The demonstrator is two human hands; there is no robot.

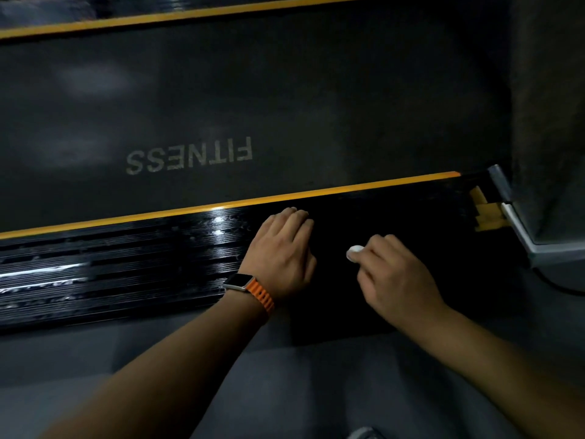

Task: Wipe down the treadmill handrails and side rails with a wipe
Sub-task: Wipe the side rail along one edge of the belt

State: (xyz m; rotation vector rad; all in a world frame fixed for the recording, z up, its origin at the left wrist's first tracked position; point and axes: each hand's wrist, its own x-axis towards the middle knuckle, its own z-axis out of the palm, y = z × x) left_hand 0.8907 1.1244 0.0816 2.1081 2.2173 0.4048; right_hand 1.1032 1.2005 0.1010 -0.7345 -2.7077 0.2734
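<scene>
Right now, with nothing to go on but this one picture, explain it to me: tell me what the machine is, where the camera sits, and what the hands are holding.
There is only one picture. It comes from a camera worn on a person's head, looking down at their own two bare hands. The big dark surface printed FITNESS is a treadmill belt. Nearer the person runs the black ribbed side rail, edged by a yellow stripe. The rail's left stretch shines as if wet. The left hand, with an orange-strapped watch on its wrist, rests on the rail and holds nothing. The right hand has its grip round a small white wipe, down at the rail. The grey area below is the floor.
</scene>
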